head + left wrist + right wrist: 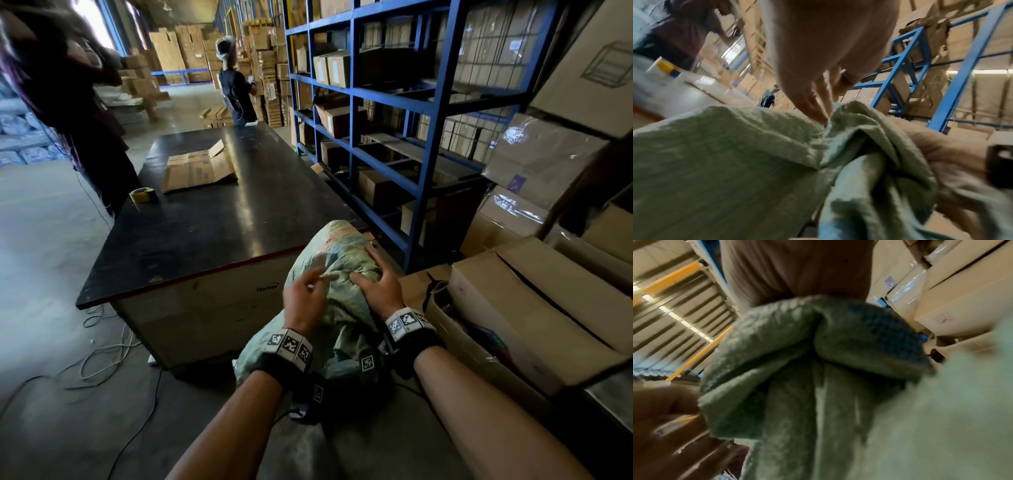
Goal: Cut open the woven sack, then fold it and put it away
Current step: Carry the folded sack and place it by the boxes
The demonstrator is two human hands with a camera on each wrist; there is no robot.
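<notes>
One blue rack (pixel 431 137) at 1 o'clock, one black table (pixel 212 219) at 11, stacked cartons (pixel 534 294) crowding 3. One green woven sack (pixel 337 260), bunched, at 6 by the table end. Its gathered top is clutched by the right hand (pixel 375 289); the left hand (pixel 305 298), fingers near straight, touches a fold.

Pretty dim overall. Main light is a blown-out opening (pixel 99 24) far ahead and left of the left hand (pixel 303 301), and it throws a glare streak down the black worktop (pixel 253 205) ahead of it. Shelving (pixel 428 102) beyond the right hand (pixel 376 287) bows toward the edge, fisheye stuff. Both wrist views are smeary: sack (pixel 725 162) soft, ceiling strip lights (pixel 684 322) streaked. Person (pixel 68 85) far left is motion-blurred.
</notes>
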